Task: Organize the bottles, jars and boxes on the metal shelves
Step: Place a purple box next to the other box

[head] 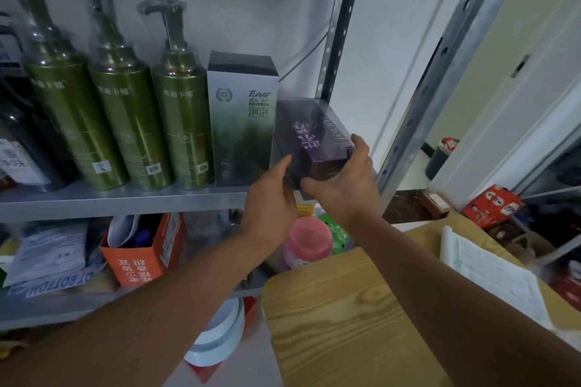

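Both hands, left hand (273,188) and right hand (344,185), grip the near end of a dark purple box (314,138) lying on the metal shelf (125,199), just beside an upright grey-green box (242,122).

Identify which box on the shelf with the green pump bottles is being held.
The dark purple box, gripped by the left hand and right hand; the taller white-and-green Tume box beside it stands untouched.

glossy green bottles (132,122), matt metal shelf (125,199), wood-grain board (345,317)
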